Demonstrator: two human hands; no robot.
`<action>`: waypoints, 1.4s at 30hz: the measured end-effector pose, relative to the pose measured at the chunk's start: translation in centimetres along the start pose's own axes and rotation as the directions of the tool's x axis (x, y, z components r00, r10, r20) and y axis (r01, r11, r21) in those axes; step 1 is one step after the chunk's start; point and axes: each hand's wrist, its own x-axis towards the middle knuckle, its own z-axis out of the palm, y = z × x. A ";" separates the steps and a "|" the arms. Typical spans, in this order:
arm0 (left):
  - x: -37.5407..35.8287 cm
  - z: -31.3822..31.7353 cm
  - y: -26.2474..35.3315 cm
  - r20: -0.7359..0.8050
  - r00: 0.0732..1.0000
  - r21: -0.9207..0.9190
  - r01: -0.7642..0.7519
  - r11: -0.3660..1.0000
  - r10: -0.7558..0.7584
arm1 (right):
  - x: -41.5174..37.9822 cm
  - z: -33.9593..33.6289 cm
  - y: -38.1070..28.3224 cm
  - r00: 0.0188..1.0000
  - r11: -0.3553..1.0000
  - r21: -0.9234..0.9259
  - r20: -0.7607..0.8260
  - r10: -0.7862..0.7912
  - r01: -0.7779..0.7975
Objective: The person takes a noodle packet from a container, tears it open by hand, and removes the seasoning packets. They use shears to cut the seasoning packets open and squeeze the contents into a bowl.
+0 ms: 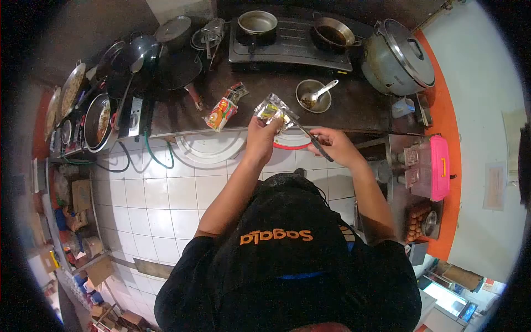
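Near the counter's front edge, my left hand (264,135) is closed on a shiny silver sachet (272,109) with some yellow on it. My right hand (335,146) grips a dark-handled tool (316,145), whose narrow metal end reaches up and left to the sachet's right side. It looks like a knife or scissors; I cannot tell which. An orange and white packet (221,114) lies on the counter left of the sachet. Behind my right hand sits a metal bowl (306,105) with a white-handled spoon (325,88) and a little dark food in it.
A stove (287,58) at the back holds a pot (258,23) and a pan (333,31). A large lidded pot (387,61) stands at the right. Pans and a wok (144,47) crowd the left. A pink-lidded box (440,168) sits on the right shelf.
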 end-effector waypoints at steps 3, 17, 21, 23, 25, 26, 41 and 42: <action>1.1 0.1 -1.4 0.034 0.999 -0.060 -0.015 0.998 0.017 | 1.5 -0.6 1.1 1.000 1.000 -0.024 0.010 -0.003 0.003; 13.3 -4.4 -11.2 0.029 0.985 -0.137 0.170 0.976 -0.168 | 14.9 -4.4 11.4 0.994 0.992 -0.063 0.028 0.107 -0.105; 16.5 -7.5 -15.7 0.050 0.971 -0.159 0.240 0.958 -0.235 | 19.3 -4.7 14.2 0.973 0.975 -0.051 0.073 0.217 -0.214; 17.5 -9.5 -17.7 0.020 0.971 -0.166 0.238 0.957 -0.238 | 20.8 -4.6 15.3 0.948 0.960 -0.016 0.154 0.280 -0.281; 18.0 -10.7 -18.7 -0.013 0.957 -0.202 0.282 0.938 -0.290 | 22.1 -4.3 15.7 0.920 0.934 -0.022 0.168 0.355 -0.357; 18.3 -11.0 -18.8 -0.025 0.955 -0.207 0.285 0.936 -0.296 | 22.8 -4.3 15.9 0.891 0.906 -0.032 0.170 0.421 -0.422; 20.8 -15.4 -13.8 0.001 0.893 -0.153 0.444 0.883 -0.449 | 30.3 -0.6 26.1 0.903 0.879 -0.223 -0.017 0.430 -0.422; 21.0 -15.8 -13.5 0.026 0.904 -0.138 0.427 0.894 -0.427 | 29.7 -0.4 26.4 0.949 0.900 -0.302 -0.112 0.296 -0.316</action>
